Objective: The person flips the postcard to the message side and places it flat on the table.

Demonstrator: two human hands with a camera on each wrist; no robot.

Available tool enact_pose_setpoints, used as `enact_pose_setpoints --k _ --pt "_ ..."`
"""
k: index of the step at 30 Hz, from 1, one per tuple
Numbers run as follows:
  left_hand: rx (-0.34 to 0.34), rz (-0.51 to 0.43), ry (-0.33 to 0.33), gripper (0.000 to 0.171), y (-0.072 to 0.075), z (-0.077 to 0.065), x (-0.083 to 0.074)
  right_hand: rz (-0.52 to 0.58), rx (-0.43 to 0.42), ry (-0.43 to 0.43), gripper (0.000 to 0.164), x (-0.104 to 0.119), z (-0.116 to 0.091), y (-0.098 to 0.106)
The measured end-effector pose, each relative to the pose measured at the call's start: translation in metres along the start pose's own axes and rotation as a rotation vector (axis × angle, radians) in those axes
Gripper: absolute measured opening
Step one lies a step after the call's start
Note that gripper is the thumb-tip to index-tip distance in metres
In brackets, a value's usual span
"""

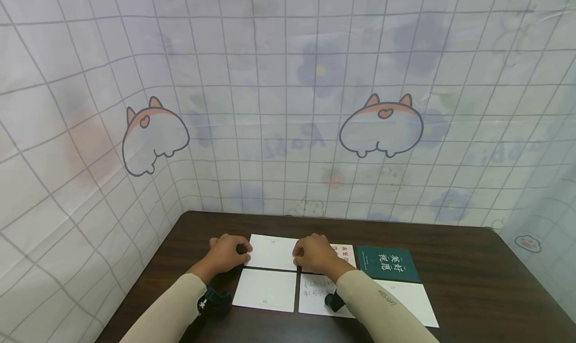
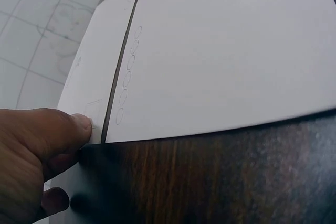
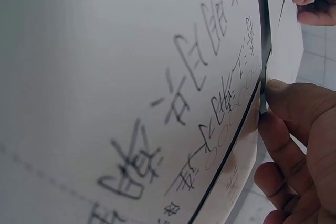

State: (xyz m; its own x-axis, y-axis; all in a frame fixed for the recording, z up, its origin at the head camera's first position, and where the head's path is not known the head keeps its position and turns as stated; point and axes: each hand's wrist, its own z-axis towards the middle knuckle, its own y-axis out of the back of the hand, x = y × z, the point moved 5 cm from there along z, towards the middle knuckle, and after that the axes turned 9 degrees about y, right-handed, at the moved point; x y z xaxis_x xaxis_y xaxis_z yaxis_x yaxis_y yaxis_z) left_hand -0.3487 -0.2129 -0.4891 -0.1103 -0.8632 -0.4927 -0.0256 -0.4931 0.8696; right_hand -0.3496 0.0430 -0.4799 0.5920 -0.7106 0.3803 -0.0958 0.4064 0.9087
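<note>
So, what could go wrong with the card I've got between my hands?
The gaps are narrow, so the far-left white card between your left hand and right hand might slide onto the near-left white card. Your right hand reaches over the red-lettered card and could nudge it. The black wrist camera sits over the handwritten card, so it might smudge the writing.
</note>
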Motion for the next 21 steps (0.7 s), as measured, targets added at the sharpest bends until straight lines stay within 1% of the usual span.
enact_pose_setpoints --k 15,21 --pt "0.003 0.006 -0.012 0.013 0.0014 -0.0032 -0.0011 -0.014 0.0 -0.02 0.004 0.0007 -0.0002 0.0002" --pt "0.006 0.007 -0.014 0.013 0.0016 -0.003 -0.0023 -0.029 -0.004 -0.016 0.003 0.002 -0.0012 0.0008"
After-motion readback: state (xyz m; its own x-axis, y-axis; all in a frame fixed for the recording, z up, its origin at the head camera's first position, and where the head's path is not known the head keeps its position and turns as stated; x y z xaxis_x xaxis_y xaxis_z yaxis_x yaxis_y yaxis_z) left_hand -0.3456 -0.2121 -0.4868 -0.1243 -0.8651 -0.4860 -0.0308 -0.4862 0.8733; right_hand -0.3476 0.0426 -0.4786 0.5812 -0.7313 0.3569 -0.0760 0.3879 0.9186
